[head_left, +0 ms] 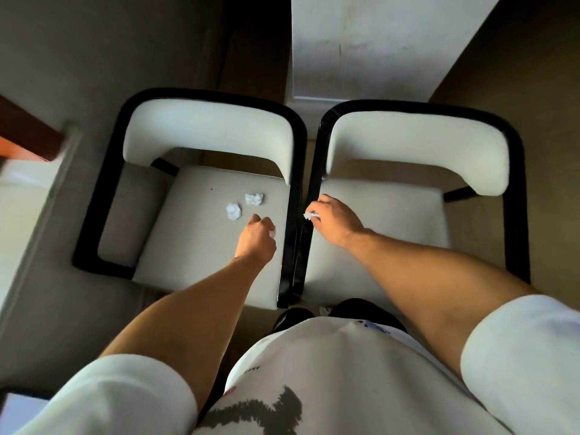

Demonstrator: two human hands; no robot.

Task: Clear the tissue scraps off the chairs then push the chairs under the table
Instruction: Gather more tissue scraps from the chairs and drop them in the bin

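Note:
Two white padded chairs with black frames stand side by side below me, the left chair point(175, 221) and the right chair point(392, 215). Two crumpled tissue scraps lie on the left seat: one point(233, 211) nearer me, one point(254, 199) just beyond it. My left hand point(259, 237) hovers over the left seat to the right of those scraps, fingers closed on a bit of white tissue point(272, 232). My right hand point(332, 219) is over the right seat's left edge, pinching another tissue scrap point(310, 215). The white table point(370, 42) stands beyond the chair backs.
A reddish-brown piece of furniture point(28, 133) and a pale surface with a metal edge point(34, 211) lie at the left. Brown floor shows at the right point(533, 73). My white shirt and dark shoes point(361, 309) fill the bottom of the view.

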